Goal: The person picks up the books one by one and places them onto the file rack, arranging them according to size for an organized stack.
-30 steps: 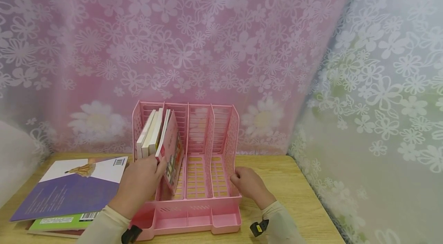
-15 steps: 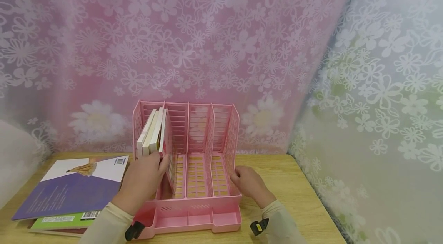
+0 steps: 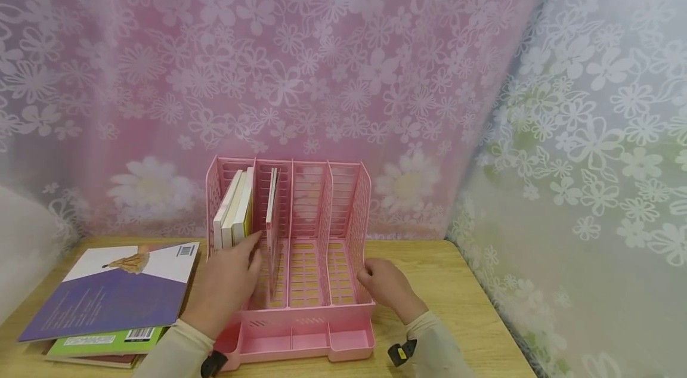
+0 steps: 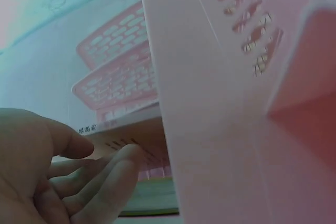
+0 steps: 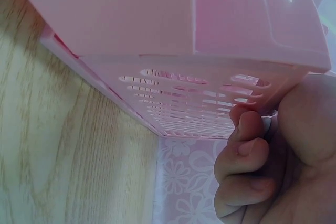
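- The pink slotted plastic file rack [image 3: 300, 247] stands upright on the wooden table [image 3: 456, 294], with four compartments.
- A thin pink book [image 3: 272, 217] stands upright in the rack's second compartment from the left.
- The left hand [image 3: 228, 285], fingers relaxed and spread, is at the rack's left front, just beside this book.
- The right hand [image 3: 389, 288] has its fingers curled on the rack's right wall.

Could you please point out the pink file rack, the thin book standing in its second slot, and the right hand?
Rack [image 3: 306, 339]: head view, front tray wall.
Thin book [image 3: 272, 205]: head view, front edge of its pages.
Right hand [image 3: 387, 287]: head view, back of the hand.
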`<state>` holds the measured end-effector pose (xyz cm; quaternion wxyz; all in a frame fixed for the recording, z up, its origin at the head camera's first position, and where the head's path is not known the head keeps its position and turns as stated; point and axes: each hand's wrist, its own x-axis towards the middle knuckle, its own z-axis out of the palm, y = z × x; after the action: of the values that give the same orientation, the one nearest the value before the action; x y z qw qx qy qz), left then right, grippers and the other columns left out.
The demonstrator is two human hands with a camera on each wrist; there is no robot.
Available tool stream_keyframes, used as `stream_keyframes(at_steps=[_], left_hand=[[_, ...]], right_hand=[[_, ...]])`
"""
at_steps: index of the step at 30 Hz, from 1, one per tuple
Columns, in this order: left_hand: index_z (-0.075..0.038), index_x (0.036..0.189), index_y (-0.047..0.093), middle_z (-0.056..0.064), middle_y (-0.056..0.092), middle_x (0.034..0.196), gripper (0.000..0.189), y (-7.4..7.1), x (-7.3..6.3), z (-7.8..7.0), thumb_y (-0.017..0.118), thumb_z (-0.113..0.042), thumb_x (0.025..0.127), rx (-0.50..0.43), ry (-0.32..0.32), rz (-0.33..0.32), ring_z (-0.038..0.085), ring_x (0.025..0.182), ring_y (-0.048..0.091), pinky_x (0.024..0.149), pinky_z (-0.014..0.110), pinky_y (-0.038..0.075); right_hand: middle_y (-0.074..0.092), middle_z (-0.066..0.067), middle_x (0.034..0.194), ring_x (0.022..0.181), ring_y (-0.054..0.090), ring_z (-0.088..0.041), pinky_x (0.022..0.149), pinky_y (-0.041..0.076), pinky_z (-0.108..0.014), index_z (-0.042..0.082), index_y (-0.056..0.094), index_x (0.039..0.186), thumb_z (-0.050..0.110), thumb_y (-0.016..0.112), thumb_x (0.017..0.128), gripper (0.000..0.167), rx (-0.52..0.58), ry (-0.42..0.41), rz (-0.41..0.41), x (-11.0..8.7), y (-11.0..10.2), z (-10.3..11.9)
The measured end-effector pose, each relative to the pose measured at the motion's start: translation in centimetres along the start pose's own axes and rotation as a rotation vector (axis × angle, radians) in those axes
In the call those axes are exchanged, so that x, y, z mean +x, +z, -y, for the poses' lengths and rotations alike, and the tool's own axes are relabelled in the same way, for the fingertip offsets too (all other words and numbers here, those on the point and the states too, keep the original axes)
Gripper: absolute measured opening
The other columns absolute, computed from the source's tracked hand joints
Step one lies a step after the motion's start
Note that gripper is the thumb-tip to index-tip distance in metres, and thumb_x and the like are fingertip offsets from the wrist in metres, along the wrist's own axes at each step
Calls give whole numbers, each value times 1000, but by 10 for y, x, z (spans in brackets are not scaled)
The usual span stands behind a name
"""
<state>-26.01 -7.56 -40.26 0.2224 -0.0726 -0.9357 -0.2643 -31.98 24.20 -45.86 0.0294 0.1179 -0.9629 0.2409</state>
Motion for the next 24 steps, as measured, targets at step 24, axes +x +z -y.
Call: stream_keyframes(at_steps=[24], left_hand=[[-31,157,43,0,74,114,67,23,-9,-6,67,-18,96,-176,-8,177,4,50,51,38,29,38]], right_hand=[[45,4,63,57,43,-12,56,36,-30,16,54,71,18,56,95,24,3,18,11,1,2,0]])
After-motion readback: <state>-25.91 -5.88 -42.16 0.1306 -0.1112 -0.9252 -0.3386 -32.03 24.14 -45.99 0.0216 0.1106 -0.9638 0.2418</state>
